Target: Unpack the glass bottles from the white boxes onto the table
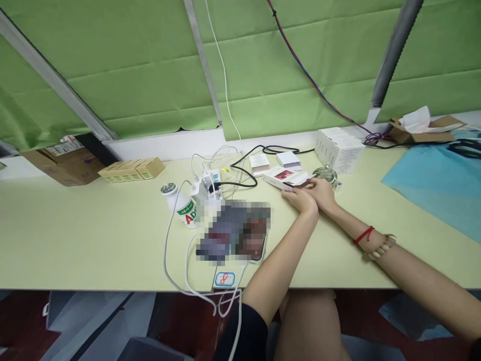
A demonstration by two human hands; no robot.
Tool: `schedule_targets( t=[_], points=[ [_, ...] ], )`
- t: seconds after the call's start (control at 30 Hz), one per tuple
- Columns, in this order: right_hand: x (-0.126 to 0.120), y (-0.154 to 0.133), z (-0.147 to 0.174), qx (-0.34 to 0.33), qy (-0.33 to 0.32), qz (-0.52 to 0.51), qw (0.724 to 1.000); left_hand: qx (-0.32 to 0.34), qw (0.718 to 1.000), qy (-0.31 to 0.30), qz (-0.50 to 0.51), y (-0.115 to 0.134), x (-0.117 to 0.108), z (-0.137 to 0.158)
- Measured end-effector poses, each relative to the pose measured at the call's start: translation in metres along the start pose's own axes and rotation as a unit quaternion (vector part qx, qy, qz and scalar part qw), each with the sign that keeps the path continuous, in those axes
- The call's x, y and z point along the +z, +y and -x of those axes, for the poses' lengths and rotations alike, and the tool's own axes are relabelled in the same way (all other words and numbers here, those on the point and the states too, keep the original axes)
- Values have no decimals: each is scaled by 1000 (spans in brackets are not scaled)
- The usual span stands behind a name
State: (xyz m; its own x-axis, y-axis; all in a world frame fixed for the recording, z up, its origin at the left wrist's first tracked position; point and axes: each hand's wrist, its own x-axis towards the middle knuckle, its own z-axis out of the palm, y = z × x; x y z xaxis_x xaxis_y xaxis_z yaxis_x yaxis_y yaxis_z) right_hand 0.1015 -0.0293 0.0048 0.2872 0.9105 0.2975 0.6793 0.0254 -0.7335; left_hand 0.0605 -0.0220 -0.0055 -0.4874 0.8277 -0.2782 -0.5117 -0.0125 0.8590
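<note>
A small white box point(271, 176) with a red picture on its top is tilted above the right-middle of the table. My left hand point(301, 200) is closed on its near right end, fingers along the lower edge. Pressed close beside it, my right hand point(322, 193) has its fingers bent together at the box's right end. A thin dark edge shows between the fingers; what it belongs to is unclear. Behind the box are a white carton point(259, 164) and a second white carton point(289, 160). A clear glass-like object point(325, 174) stands just behind my right hand.
White boxes point(338, 150) stand in a row at the back. A power strip point(212, 181) with tangled cables, a white bottle point(182, 204) and a phone point(257, 253) lie left of my arms. Brown boxes point(131, 169) are at far left, blue cloth point(432, 175) at right.
</note>
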Motion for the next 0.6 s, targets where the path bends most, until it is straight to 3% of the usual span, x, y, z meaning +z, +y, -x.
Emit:
schedule_targets(
  t=[0.3, 0.6],
  points=[
    [1, -6, 1, 30, 1, 28, 999, -50, 996, -9, 67, 13, -3, 8],
    [1, -7, -1, 58, -8, 81, 995, -65, 998, -7, 10, 18, -5, 15]
  ],
)
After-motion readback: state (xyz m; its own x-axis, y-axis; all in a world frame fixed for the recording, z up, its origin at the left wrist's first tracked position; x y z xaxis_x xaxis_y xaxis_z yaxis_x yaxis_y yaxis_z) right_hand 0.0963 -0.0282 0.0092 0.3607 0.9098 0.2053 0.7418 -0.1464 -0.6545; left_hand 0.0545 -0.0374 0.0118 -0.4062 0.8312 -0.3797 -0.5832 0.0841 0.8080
